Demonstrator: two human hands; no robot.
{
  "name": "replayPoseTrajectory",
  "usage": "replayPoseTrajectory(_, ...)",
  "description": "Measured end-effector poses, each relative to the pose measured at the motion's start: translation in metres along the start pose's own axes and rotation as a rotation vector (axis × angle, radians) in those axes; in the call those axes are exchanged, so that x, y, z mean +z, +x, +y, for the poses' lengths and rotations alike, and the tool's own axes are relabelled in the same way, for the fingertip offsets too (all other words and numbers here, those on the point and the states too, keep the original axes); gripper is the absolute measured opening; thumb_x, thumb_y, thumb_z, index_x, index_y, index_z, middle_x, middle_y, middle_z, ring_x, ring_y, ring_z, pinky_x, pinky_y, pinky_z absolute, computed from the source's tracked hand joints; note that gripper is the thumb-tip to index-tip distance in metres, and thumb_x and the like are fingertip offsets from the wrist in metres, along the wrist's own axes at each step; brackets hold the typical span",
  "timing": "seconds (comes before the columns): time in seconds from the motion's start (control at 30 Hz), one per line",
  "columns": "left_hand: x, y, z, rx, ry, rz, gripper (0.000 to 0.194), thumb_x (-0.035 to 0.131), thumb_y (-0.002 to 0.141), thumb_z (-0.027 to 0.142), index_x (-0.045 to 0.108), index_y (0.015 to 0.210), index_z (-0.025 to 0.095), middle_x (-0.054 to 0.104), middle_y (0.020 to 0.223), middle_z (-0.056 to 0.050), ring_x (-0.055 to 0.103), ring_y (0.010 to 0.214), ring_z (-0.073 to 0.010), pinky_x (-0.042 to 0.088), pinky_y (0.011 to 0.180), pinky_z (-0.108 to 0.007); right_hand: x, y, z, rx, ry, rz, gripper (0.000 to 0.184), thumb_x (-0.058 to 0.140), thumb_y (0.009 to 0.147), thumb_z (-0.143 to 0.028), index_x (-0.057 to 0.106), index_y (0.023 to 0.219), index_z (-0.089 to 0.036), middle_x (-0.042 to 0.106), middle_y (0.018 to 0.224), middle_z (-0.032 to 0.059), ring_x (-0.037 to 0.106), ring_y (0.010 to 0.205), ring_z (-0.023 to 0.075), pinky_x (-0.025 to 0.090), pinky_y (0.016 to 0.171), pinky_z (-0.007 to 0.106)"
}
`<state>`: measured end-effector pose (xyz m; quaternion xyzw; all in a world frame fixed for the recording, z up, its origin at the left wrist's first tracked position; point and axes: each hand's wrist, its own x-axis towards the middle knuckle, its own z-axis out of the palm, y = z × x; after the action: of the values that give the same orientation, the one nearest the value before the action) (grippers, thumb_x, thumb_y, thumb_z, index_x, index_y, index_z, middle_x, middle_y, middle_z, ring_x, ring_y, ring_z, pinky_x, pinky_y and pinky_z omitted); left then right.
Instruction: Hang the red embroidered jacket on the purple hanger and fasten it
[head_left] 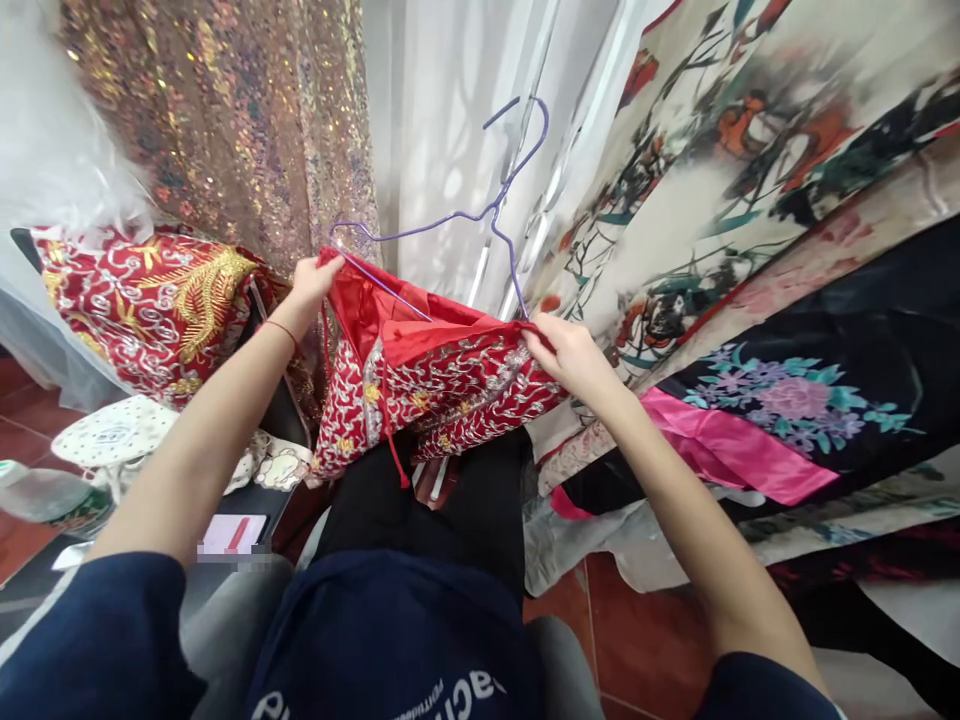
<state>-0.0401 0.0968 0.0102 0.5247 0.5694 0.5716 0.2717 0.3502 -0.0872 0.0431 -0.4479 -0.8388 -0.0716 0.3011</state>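
Note:
A red embroidered skirt [450, 375] with silver and gold patterning hangs over my lap, its opening showing plain red lining. My left hand [315, 280] pinches one end of its top edge, and my right hand [570, 352] pinches the other, so the edge is stretched between them. A purple wire hanger [442, 222] stands in the opening, hook up. Its left corner is beside my left fingertips and its right end meets the edge by my right fingers. The lower bar is partly hidden by the cloth. A red cord [390, 435] dangles from the skirt's front.
To the left lies another red embroidered garment [157, 310]. Nearby are a dotted white item [116, 430], a phone [231, 534] and a clear container [52, 500]. A sequined gold cloth [240, 110] hangs behind. Patterned garments [720, 180] hang at right.

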Motion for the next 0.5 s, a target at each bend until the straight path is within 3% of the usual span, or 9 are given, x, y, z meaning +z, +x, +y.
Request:
replayPoseTrajectory(0.13,-0.016,0.027,0.043,0.099,-0.115,0.098,0.032,0.069,0.092,0.035,0.051,0.073,0.016,0.047,0.057,0.01,0.042,0.065,-0.0051,0.038,0.063,-0.021,-0.001,0.001,-0.004,-0.002,-0.078,-0.037,0.023,0.039,0.098,-0.032,0.035,0.076,-0.025,0.05,0.071,0.0011,0.048,0.064,0.0176,0.035,0.065,0.029)
replayPoseTrajectory(0.23,-0.028,0.027,0.067,0.297,0.029,0.247,0.033,0.072,0.091,0.031,0.051,0.07,0.017,0.044,0.057,0.009,0.032,0.064,-0.0061,0.033,0.062,-0.022,-0.004,-0.001,-0.01,0.034,-0.187,-0.076,0.021,0.037,0.1,-0.03,0.045,0.081,-0.023,0.059,0.078,0.0048,0.054,0.069,0.0196,0.034,0.063,0.029)
replayPoseTrajectory(0.3,-0.032,0.013,0.082,0.483,0.178,0.362,0.037,0.074,0.089,0.034,0.049,0.067,0.018,0.044,0.058,0.008,0.027,0.064,-0.0083,0.033,0.064,-0.024,-0.004,-0.003,-0.013,0.076,-0.277,-0.085,0.021,0.036,0.101,-0.03,0.051,0.088,-0.022,0.063,0.084,0.0076,0.057,0.073,0.0213,0.032,0.061,0.03)
replayPoseTrajectory(0.37,-0.029,-0.012,0.095,0.614,0.245,0.389,0.039,0.072,0.09,0.037,0.046,0.067,0.02,0.045,0.061,0.006,0.029,0.063,-0.0097,0.036,0.068,-0.026,-0.004,-0.005,-0.012,0.11,-0.349,-0.081,0.024,0.035,0.101,-0.03,0.055,0.093,-0.02,0.066,0.09,0.0098,0.06,0.076,0.0227,0.03,0.059,0.031)
replayPoseTrajectory(0.5,-0.009,-0.067,0.103,0.739,0.197,0.216,0.032,0.063,0.094,0.043,0.048,0.076,0.021,0.053,0.073,0.001,0.052,0.074,-0.0149,0.046,0.08,-0.033,-0.002,-0.007,-0.003,0.153,-0.418,-0.066,0.025,0.035,0.101,-0.029,0.058,0.097,-0.019,0.069,0.097,0.0113,0.062,0.078,0.0233,0.028,0.059,0.031)
